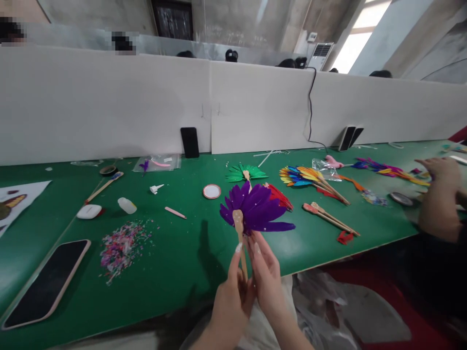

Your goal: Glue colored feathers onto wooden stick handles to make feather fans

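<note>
A purple feather fan (260,209) with a flat wooden handle is held up over the table's front edge. My left hand (233,296) is closed around the wooden stick below the feathers. My right hand (265,272) is closed too, its fingers pressed to the base of the feathers beside the stick. Behind the fan, a green feather fan (241,171) lies on the table, with red feathers (280,197) partly hidden by the purple ones. A bundle of yellow and blue feather fans (301,176) rests to the right, near wooden sticks (333,218) with reddish ends.
On the green table (160,277) are a dark-screened phone (49,282), a pile of small colored bits (122,248), a small bottle (127,205), a pink pencil (175,212) and a round lid (212,191). A white partition (146,107) stands behind. A co-worker's arm (440,199) reaches in at right.
</note>
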The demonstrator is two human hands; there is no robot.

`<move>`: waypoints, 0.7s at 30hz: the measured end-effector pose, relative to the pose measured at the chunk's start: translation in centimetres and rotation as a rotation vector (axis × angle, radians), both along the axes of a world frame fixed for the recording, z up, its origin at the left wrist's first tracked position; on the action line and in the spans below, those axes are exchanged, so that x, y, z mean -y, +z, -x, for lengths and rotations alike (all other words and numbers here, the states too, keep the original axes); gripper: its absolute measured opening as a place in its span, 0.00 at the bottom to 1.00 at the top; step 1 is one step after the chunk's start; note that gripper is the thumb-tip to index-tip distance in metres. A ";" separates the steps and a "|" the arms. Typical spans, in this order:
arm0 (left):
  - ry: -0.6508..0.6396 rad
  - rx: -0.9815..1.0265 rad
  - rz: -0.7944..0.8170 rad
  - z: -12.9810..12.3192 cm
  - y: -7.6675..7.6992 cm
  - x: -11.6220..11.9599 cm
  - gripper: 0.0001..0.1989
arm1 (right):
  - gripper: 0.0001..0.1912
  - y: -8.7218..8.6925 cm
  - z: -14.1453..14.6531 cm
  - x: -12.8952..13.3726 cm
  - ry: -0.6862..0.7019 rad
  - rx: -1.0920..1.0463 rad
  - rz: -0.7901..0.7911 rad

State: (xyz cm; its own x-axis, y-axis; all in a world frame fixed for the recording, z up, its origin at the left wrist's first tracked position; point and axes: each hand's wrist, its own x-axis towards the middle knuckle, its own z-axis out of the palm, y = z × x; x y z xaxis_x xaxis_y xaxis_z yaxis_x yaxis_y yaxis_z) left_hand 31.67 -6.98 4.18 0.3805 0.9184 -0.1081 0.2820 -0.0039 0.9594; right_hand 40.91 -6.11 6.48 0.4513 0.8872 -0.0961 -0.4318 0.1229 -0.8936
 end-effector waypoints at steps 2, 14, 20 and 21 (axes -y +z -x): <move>0.074 0.150 0.076 -0.2 0.0 -0.1 0.37 | 0.26 0.2 0.4 0.0 0.036 0.228 -0.020; 0.107 0.683 0.446 -0.1 0.1 -1.2 0.37 | 0.29 1.8 0.9 0.0 0.192 1.085 -0.200; 0.050 0.645 0.574 0.4 0.1 -0.4 0.38 | 0.09 0.2 -2.2 0.3 -0.054 0.634 0.102; 0.028 0.631 0.577 0.4 0.1 -0.2 0.38 | 0.13 0.1 -2.7 -0.1 0.007 0.509 0.133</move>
